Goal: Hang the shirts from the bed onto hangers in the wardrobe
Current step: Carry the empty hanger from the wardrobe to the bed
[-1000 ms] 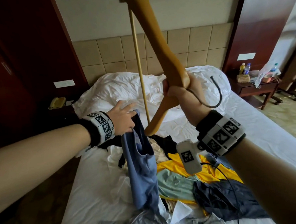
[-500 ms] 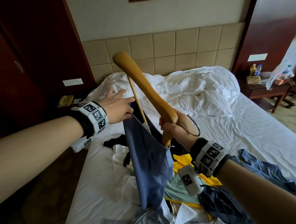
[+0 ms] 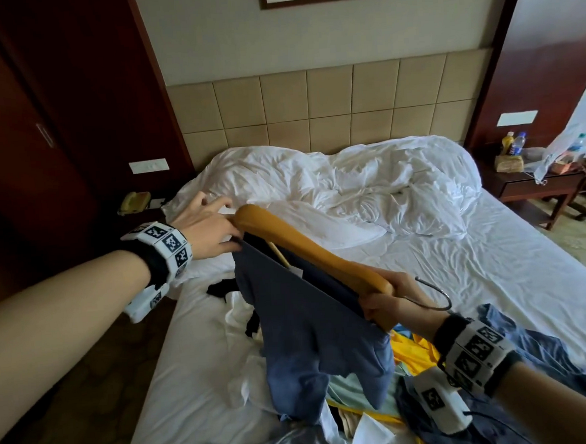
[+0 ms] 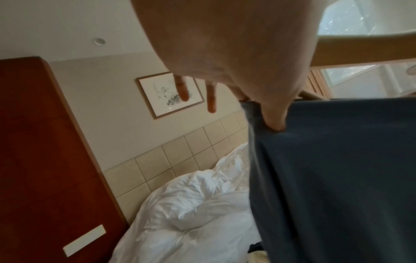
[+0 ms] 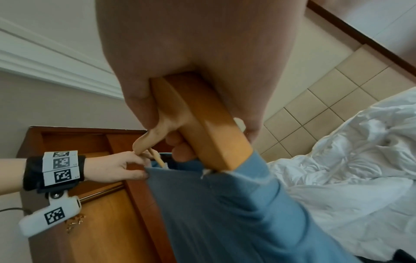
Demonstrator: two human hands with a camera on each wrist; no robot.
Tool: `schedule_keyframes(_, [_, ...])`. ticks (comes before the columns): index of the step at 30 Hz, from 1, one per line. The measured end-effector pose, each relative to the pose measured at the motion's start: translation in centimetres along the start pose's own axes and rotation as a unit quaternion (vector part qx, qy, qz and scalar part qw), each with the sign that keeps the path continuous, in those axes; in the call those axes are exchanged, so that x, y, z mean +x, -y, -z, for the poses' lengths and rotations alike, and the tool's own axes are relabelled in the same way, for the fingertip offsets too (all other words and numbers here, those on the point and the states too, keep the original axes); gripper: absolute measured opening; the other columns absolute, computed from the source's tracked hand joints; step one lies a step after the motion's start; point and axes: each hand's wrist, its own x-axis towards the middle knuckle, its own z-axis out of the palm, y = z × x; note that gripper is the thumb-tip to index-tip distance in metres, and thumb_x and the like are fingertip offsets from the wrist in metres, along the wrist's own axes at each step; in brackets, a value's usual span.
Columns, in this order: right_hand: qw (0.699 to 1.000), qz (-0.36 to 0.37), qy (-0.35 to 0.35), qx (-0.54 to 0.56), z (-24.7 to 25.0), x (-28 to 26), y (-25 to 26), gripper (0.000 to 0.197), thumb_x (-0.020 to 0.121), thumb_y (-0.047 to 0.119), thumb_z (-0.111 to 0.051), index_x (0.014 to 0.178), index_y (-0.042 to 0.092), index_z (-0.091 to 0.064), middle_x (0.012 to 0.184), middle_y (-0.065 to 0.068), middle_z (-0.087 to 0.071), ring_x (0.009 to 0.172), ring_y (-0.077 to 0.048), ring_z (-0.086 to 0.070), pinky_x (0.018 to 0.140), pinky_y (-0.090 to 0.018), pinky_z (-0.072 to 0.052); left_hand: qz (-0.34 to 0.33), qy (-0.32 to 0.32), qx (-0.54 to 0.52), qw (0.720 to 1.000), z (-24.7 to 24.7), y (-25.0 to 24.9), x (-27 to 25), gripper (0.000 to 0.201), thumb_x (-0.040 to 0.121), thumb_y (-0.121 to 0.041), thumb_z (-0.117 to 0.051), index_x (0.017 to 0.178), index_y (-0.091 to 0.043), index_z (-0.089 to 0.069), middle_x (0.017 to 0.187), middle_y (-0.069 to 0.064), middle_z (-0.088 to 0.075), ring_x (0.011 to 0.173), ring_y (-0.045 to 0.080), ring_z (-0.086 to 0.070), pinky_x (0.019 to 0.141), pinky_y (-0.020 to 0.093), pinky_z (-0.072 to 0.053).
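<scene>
Two hands are raised over the bed [image 3: 494, 278], well apart, with a hanger and a shirt stretched between them. The right hand [image 3: 397, 296] is clamped round the middle of the wooden hanger [image 3: 306, 245], just beside its metal hook [image 3: 433, 299]; in the right wrist view its fingers [image 5: 180, 147] are seen curled under the wood. The left hand [image 3: 206, 229] is held at the far tip of the hanger, where the neck edge of the blue shirt [image 3: 308, 330] is pinched between thumb [image 4: 273, 117] and forefinger; two other fingers are seen spread and straight in the left wrist view. The shirt is hung from the hanger's near arm and from the left hand, with its lower part draped down onto a heap of clothes [image 3: 409, 355] at the foot of the bed. A crumpled white duvet [image 3: 368, 189] is seen beyond the hands, below the tiled headboard [image 3: 329, 106].

Compared with half a second ago, the hanger has been lowered and tilted flatter, its far tip now brought level with the left hand, which was earlier held below it. The shirt's opening has been drawn wider along the hanger, and the right hand has been moved to the right, away from the left.
</scene>
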Motion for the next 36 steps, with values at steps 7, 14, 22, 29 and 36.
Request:
schedule_keyframes(7, [0.997, -0.005, 0.006, -0.072, 1.2, -0.5, -0.8, 0.057, 0.066, 0.014, -0.061, 0.111, 0.048, -0.07, 0.078, -0.01, -0.072, 0.069, -0.022, -0.069, 0.07, -0.047, -0.057, -0.072, -0.034, 0.031, 0.996, -0.7, 1.6, 0.1, 0.03, 0.095, -0.06, -0.04, 0.106, -0.045, -0.064, 0.133, -0.034, -0.045, 0.14, 0.018, -0.026, 0.101, 0.043, -0.025])
schedule_keyframes(14, [0.986, -0.025, 0.041, -0.162, 1.9, 0.9, -0.1, 0.049, 0.074, 0.007, -0.068, 0.115, 0.034, -0.072, 0.087, 0.012, -0.075, 0.076, -0.004, -0.07, 0.071, -0.026, -0.056, -0.086, -0.066, 0.034, 0.993, 0.6, -1.9, 0.7, 0.025, 0.096, -0.053, -0.048, 0.101, -0.038, -0.067, 0.139, -0.024, -0.05, 0.136, 0.02, -0.033, 0.098, 0.046, -0.028])
schedule_keyframes(22, [0.992, -0.037, 0.031, -0.118, 4.2, 4.5, 6.4, 0.014, 0.083, 0.008, -0.075, 0.096, 0.013, -0.077, 0.077, -0.016, -0.072, 0.062, -0.022, -0.065, 0.057, -0.03, -0.053, -0.124, -0.165, 0.017, 0.978, 3.8, -6.6, 1.1, 0.053, 0.093, -0.049, -0.022, 0.096, -0.026, -0.069, 0.111, -0.008, -0.067, 0.101, 0.019, -0.06, 0.083, 0.038, -0.042])
schedule_keyframes(29, [0.985, 0.016, 0.06, -0.161, 4.5, 7.0, 11.8, 0.018, 0.082, 0.008, -0.076, 0.1, 0.005, -0.072, 0.082, -0.019, -0.072, 0.075, -0.038, -0.065, 0.071, -0.041, -0.053, -0.136, -0.136, -0.115, 0.975, 5.6, -7.1, 0.9, 0.031, 0.096, -0.049, -0.046, 0.114, -0.031, -0.063, 0.121, -0.003, -0.056, 0.099, 0.024, -0.061, 0.084, 0.04, -0.05])
schedule_keyframes(36, [0.976, 0.045, 0.079, -0.198, 4.2, 7.7, 13.8, 0.019, 0.083, 0.013, -0.075, 0.101, 0.014, -0.077, 0.084, -0.014, -0.073, 0.083, -0.036, -0.067, 0.071, -0.037, -0.057, -0.054, -0.152, -0.337, 0.928, 8.0, -7.5, 0.1, 0.048, 0.086, -0.044, -0.07, 0.118, -0.031, -0.037, 0.115, -0.008, -0.059, 0.096, 0.017, -0.063, 0.083, 0.042, -0.053])
